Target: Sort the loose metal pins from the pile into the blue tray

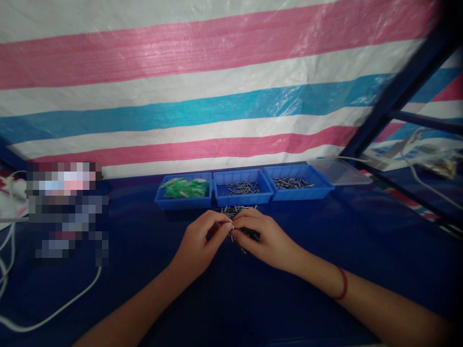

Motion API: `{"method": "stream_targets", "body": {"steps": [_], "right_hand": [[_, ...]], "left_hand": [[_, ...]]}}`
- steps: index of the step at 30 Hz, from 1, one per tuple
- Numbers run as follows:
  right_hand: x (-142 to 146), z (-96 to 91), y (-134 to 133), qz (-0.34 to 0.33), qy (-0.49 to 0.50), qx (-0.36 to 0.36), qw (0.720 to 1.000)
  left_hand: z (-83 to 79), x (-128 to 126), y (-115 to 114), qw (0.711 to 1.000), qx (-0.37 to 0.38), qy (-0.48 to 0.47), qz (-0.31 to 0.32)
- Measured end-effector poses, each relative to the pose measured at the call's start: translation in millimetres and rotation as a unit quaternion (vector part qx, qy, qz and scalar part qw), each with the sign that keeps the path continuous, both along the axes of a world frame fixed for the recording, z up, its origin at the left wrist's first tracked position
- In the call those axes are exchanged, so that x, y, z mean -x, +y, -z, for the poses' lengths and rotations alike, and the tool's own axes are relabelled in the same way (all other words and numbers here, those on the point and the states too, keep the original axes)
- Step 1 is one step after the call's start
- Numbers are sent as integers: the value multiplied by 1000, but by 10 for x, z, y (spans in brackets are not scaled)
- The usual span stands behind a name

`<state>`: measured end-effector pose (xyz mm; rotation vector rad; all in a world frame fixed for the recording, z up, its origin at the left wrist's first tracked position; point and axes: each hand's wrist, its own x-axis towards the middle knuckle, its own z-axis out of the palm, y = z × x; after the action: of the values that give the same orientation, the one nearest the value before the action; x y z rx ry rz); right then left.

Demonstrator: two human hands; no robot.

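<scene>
The left hand (202, 241) and the right hand (267, 236) meet fingertip to fingertip over the middle of the blue desk (231, 299), thumbs and forefingers drawn in narrow around a small piece (232, 226), too small and too covered to make out fully. Under and just behind the fingers, a loose pile of pins (235, 210) lies on the desk, partly hidden by the right hand. Toward the desk's back edge, three blue bins stand in a row: the left bin (183, 204) holds green items (186, 188), while the middle bin (244, 199) and the right bin (304, 193) hold more pins. A clear sheet (347, 173) lies by the back right corner, a white cable (68, 303) curves near the left edge, and a red band (343, 283) circles the right wrist.
</scene>
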<state>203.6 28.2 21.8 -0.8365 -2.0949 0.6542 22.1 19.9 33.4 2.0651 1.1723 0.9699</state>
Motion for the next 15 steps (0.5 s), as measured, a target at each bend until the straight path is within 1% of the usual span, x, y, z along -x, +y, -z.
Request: {"method": "stream_targets", "body": {"steps": [8,15], "right_hand": [[5,30,0,22,4,-6,1000],[-6,52,13,57,34,-10,998]], "left_hand": [[7,2,1,1000,-8,-3,8],[13,13,9,1000,-29,-2,8]]}}
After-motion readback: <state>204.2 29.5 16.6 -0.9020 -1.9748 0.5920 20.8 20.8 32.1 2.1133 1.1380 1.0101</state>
